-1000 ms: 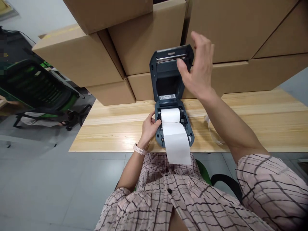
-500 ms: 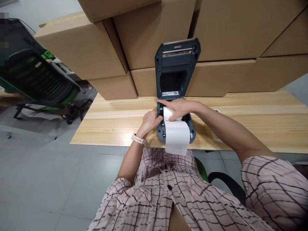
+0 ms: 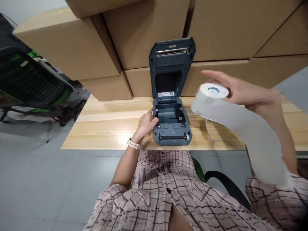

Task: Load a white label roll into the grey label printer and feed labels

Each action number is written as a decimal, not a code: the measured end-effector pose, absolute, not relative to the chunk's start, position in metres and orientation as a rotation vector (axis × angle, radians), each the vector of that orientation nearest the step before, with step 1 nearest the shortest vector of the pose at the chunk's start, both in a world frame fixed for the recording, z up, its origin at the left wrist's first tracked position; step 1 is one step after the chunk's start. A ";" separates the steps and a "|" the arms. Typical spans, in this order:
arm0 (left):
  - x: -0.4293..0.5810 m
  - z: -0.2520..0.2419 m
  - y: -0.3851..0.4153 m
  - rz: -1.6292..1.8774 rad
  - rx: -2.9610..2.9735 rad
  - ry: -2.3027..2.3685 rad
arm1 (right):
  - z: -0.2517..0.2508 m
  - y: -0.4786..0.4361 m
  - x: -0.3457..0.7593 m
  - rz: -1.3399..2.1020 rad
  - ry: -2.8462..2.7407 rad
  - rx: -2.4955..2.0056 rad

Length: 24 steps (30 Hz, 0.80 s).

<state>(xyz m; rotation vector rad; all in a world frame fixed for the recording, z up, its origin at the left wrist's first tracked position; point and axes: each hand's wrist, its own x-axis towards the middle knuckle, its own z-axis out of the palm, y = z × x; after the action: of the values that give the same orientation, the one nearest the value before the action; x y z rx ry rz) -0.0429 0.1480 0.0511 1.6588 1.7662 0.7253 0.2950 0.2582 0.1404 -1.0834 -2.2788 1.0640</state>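
Observation:
A dark grey label printer stands on the table with its lid raised. Its roll bay shows two round black holders and holds no roll. My left hand grips the printer's left side, thumb over the rim. To the right of the printer, my right hand is closed round a roll of white labels, held in the air with its core facing up. A long loose strip from the roll curves down toward my right sleeve. Some of the right fingers are hidden behind the roll.
Large cardboard boxes are stacked along the back of the wooden table. A thin white curved thing, partly hidden, is under the held roll. An office chair and part of a seated person are at left.
My right hand has lifted the label roll out of the printer and carried it to the right, its strip trailing. My left hand has stayed at the printer's left side.

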 end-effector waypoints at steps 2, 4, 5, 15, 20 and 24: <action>-0.043 0.051 0.149 0.731 1.655 1.765 | 0.123 0.271 0.301 1.047 -2.189 -1.199; -0.043 0.050 0.149 0.744 1.645 1.770 | 0.101 0.285 0.297 1.073 -2.115 -1.227; -0.043 0.050 0.149 0.747 1.641 1.773 | 0.089 0.292 0.293 1.097 -2.079 -1.228; -0.044 0.045 0.149 0.787 1.584 1.724 | 0.025 0.312 0.289 1.283 -1.874 -1.192; -0.045 0.039 0.152 0.860 1.589 1.665 | 0.020 0.265 0.349 1.506 -1.694 -1.154; -0.044 0.036 0.153 0.918 1.509 1.635 | 0.014 0.229 0.341 1.668 -1.680 -1.156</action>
<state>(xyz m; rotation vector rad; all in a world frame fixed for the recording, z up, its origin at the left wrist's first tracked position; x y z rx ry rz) -0.0440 0.1530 0.0359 1.5088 1.6353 0.9175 0.3411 0.2287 0.0136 -1.1556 -1.6796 1.6684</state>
